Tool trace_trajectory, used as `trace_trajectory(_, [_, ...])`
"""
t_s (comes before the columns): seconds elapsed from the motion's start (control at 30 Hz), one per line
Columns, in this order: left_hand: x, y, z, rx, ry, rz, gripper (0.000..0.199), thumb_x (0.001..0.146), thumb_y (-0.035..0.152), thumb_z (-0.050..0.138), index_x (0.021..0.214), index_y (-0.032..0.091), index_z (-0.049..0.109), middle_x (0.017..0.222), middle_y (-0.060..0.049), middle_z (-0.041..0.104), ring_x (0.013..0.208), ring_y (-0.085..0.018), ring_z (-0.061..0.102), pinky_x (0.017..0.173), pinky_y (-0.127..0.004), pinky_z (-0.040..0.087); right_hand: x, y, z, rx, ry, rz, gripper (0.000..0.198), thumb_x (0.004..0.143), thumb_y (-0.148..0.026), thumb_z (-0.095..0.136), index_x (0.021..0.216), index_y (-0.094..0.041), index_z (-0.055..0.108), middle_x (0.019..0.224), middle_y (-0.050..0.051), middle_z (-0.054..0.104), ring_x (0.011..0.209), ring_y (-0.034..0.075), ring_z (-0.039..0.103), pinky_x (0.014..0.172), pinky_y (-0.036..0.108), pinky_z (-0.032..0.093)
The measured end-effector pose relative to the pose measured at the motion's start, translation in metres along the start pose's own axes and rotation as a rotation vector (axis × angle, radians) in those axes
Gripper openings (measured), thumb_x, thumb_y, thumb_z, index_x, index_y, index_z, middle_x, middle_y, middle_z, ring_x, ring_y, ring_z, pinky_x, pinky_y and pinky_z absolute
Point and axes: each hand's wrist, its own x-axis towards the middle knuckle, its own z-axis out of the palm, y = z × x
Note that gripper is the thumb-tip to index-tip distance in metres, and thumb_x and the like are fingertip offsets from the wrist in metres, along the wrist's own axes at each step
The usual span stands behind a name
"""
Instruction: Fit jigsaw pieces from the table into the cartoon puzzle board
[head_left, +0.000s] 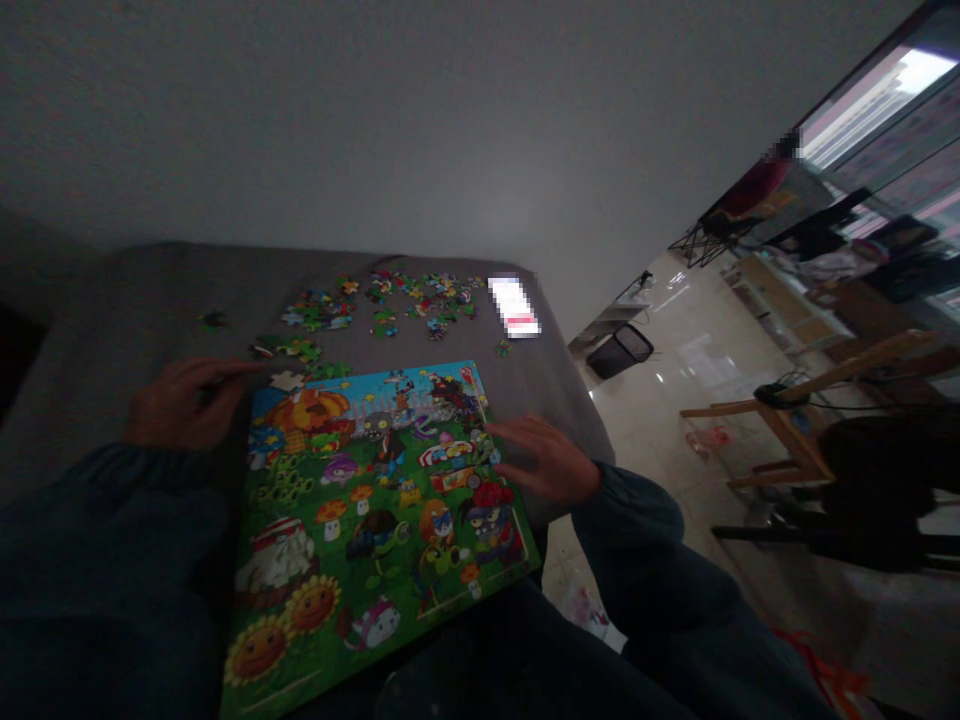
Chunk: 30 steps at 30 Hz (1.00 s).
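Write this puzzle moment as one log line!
left hand: beside puzzle board | right hand: on board edge | loose pieces: behind

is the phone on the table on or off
On. The phone lies flat on the grey table, past the loose puzzle pieces, and its screen glows bright white with a reddish band near one end.

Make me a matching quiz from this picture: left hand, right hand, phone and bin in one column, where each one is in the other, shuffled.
1 left hand
2 right hand
3 phone
4 bin

A on the floor past the table
B on the puzzle's right edge
C by the puzzle's top left corner
D beside the loose pieces

Pairs: 1C, 2B, 3D, 4A
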Motion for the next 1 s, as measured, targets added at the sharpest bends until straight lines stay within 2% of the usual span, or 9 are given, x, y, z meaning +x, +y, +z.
trace_trajectory(0.07, [0.000,0.000,0.000,-0.001,0.001,0.002,0.038,0.092,0.044,0.041,0.107,0.024,0.070,0.108,-0.005,0.068,0.092,-0.023,0.063,0.078,-0.035,0.051,0.016,0.020,-0.007,-0.040,0.118,0.127,0.043,0.086,-0.032,0.061,0.127,-0.022,0.055,0.119,0.006,0.064,0.098,0.019,0.060,0.094,0.037,0.046])
trace_trajectory(0.17, [0.000,0.002,-0.002,-0.005,0.004,0.000,0.037,0.092,0.044,0.041,0.108,0.025,0.070,0.111,-0.005,0.067,0.092,-0.023,0.064,0.078,-0.035,0.052,0.047,0.054,-0.007,-0.095,0.245,0.286,0.040,0.089,-0.027,0.054,0.127,-0.016,0.054,0.119,0.012,0.062,0.087,0.019,0.062,0.092,0.040,0.047])
trace_trajectory(0.33, [-0.001,0.001,-0.003,-0.025,0.015,-0.008,0.034,0.091,0.040,0.043,0.107,0.026,0.069,0.109,-0.004,0.068,0.093,-0.023,0.064,0.078,-0.034,0.052,0.083,0.089,0.010,-0.153,0.344,0.470,0.037,0.087,-0.030,0.057,0.120,-0.012,0.056,0.120,0.017,0.059,0.109,0.027,0.057,0.098,0.044,0.043])
trace_trajectory(0.5, [0.000,0.000,-0.002,-0.041,0.012,0.001,0.034,0.089,0.039,0.044,0.108,0.026,0.070,0.109,-0.005,0.067,0.091,-0.025,0.064,0.077,-0.036,0.052,0.089,0.095,0.014,-0.137,0.370,0.522,0.032,0.087,-0.031,0.056,0.115,-0.015,0.058,0.118,0.015,0.060,0.107,0.026,0.057,0.095,0.043,0.044])
trace_trajectory(0.63, [-0.001,0.001,-0.002,-0.038,0.026,0.001,0.035,0.090,0.041,0.044,0.107,0.025,0.070,0.108,-0.005,0.068,0.086,-0.023,0.063,0.078,-0.035,0.051,0.086,0.094,0.012,-0.054,0.343,0.496,0.034,0.083,-0.028,0.061,0.115,-0.015,0.058,0.109,0.011,0.065,0.085,0.020,0.062,0.086,0.039,0.048])
trace_trajectory(0.73, [-0.002,0.004,-0.002,-0.042,0.041,-0.001,0.034,0.092,0.039,0.043,0.105,0.023,0.070,0.108,-0.005,0.068,0.091,-0.021,0.063,0.080,-0.032,0.051,0.072,0.081,0.010,0.054,0.299,0.443,0.037,0.083,-0.025,0.059,0.118,-0.014,0.057,0.095,0.008,0.067,0.070,0.016,0.060,0.074,0.035,0.052])
trace_trajectory(0.8, [-0.003,0.004,-0.002,-0.044,0.045,0.001,0.034,0.093,0.038,0.043,0.106,0.022,0.070,0.109,-0.004,0.068,0.096,-0.020,0.063,0.083,-0.031,0.050,0.053,0.061,0.006,0.141,0.249,0.372,0.033,0.085,-0.025,0.055,0.116,-0.015,0.060,0.092,0.007,0.066,0.071,0.016,0.061,0.071,0.033,0.052])
trace_trajectory(0.93, [-0.002,0.005,-0.001,-0.053,0.025,0.025,0.031,0.092,0.034,0.045,0.106,0.022,0.071,0.108,-0.004,0.068,0.093,-0.018,0.063,0.084,-0.029,0.050,0.001,-0.010,-0.001,0.320,0.140,0.238,0.021,0.087,-0.027,0.055,0.104,-0.020,0.064,0.092,0.005,0.066,0.083,0.015,0.065,0.073,0.029,0.054])
trace_trajectory(1.0, [-0.001,0.005,-0.001,-0.054,0.017,0.038,0.031,0.091,0.033,0.047,0.106,0.021,0.071,0.107,-0.005,0.068,0.091,-0.018,0.063,0.083,-0.030,0.050,-0.020,-0.050,0.002,0.460,0.113,0.222,0.009,0.085,-0.024,0.059,0.092,-0.020,0.063,0.088,0.004,0.068,0.083,0.016,0.066,0.077,0.030,0.054])
